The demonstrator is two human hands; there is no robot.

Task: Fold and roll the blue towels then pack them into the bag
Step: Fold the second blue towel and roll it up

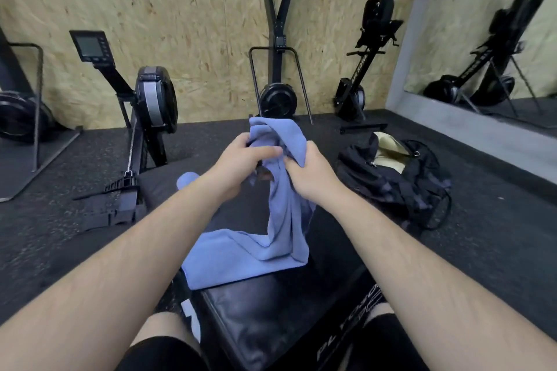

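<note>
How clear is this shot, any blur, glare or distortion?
Head view: wide-angle distortion bows the floor edge and stretches the forearms; the blue towel, left hand and right hand are slightly soft; lighting is even, with a dull sheen on the black bench.

My bare forearms reach forward, and my left hand (pixel 241 159) and right hand (pixel 307 175), close together, clutch the soft blue towel (pixel 286 235).

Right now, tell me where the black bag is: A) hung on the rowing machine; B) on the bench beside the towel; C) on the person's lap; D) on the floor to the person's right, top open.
D: the black bag lies on the floor right of the bench, its top open.
</note>
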